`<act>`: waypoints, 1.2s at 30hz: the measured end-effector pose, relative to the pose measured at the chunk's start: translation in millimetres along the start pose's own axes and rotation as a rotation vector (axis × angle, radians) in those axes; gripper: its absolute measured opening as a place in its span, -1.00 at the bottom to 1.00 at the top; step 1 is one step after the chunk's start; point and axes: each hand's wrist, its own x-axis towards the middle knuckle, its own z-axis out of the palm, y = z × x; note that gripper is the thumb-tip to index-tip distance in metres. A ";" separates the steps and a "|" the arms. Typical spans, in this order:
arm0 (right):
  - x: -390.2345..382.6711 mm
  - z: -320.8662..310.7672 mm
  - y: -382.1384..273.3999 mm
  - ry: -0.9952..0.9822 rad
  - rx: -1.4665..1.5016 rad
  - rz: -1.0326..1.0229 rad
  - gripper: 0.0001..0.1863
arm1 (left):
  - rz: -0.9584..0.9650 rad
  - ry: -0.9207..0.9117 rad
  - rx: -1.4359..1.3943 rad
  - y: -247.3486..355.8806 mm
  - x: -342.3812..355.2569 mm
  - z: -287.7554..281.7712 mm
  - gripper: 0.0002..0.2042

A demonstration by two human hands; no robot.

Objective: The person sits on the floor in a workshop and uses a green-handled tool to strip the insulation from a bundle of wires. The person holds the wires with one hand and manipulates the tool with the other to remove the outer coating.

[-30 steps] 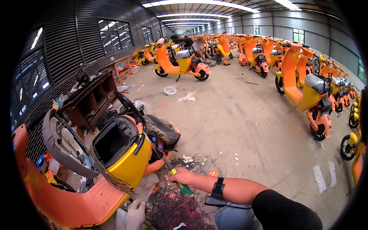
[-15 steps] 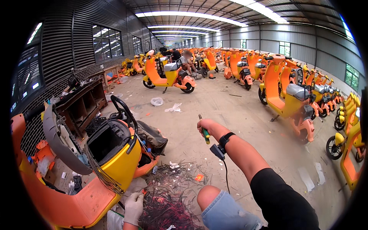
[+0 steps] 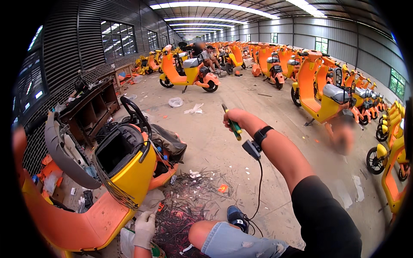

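My right hand is stretched out ahead of me, closed around a green-and-yellow-handled hand tool whose exact kind I cannot make out. A dark tip sticks out above the fist. On that wrist sits a black strap with a small cabled device. My left hand, in a pale glove, is low down beside the yellow and orange scooter. Its fingers are curled, and what they hold, if anything, is hidden. Cut dark wire scraps lie just right of it. The scooter's seat compartment gapes, with a cable bundle hanging over its side.
A brown wooden cabinet stands against the left wall. More scooters are parked ahead, and rows of them run along the right. Another person sits farther off. Plastic scraps lie on the floor.
My right hand has shifted slightly right and stays closed on the tool. The left glove has moved a little left and down. My knee has swung left, and a dark shoe has come into view.
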 end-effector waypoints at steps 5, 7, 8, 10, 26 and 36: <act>-11.6 15.0 143.5 -0.134 -0.335 0.255 -0.89 | -0.065 -0.012 -0.073 70.1 -5.8 -8.1 -0.82; -16.3 22.3 202.5 -0.213 -0.491 0.336 -0.89 | -0.077 0.005 0.013 68.5 -2.9 -10.8 -0.77; -29.9 33.4 219.3 -0.283 -0.600 0.363 -0.87 | -0.068 0.020 0.032 66.5 -6.6 -13.2 -0.76; -48.0 34.7 262.0 -0.353 -0.739 0.458 -0.83 | -0.047 0.019 0.061 80.3 -11.1 -13.4 -0.75; -252.9 52.4 35.6 -0.410 -1.182 -0.240 -0.51 | 0.125 -0.077 0.189 113.4 -18.2 -9.4 -0.72; -340.9 142.0 11.6 -0.553 -0.887 -0.554 -0.36 | 0.201 -0.056 0.065 119.5 -13.3 -2.1 -0.73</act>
